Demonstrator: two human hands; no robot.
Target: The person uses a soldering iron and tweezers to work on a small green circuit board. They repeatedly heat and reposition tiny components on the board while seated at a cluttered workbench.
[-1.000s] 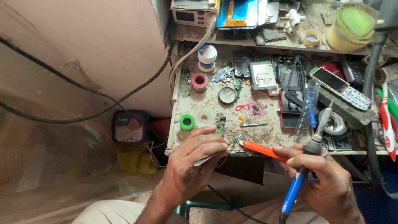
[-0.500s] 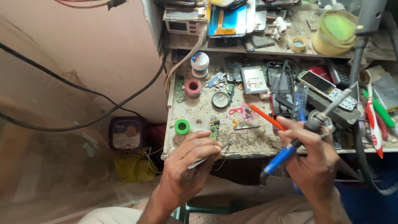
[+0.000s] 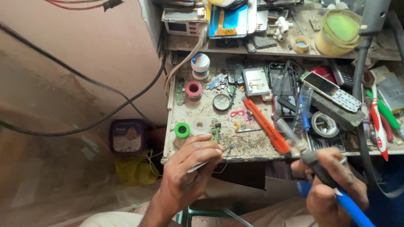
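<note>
My left hand (image 3: 187,174) pinches thin metal tweezers (image 3: 210,159) at the workbench's front edge. Their tip lies just below a small green circuit board (image 3: 216,133). My right hand (image 3: 332,185) grips a soldering iron by its blue handle (image 3: 351,208). The iron's metal shaft (image 3: 290,134) slants up and left over the bench. An orange utility knife (image 3: 265,124) lies on the bench beside the shaft.
The dusty workbench (image 3: 248,145) holds a green tape roll (image 3: 182,130), a red roll (image 3: 193,89), a white jar (image 3: 200,66), a keypad phone (image 3: 332,90), toothbrushes (image 3: 378,126) and phone parts. A cluttered shelf (image 3: 269,48) above carries a yellow-green tub (image 3: 338,29). A purple box (image 3: 126,135) sits lower left.
My right hand has dropped lower and to the right, and the soldering iron has swung so its shaft now points up-left. My left hand keeps the tweezers at the front edge.
</note>
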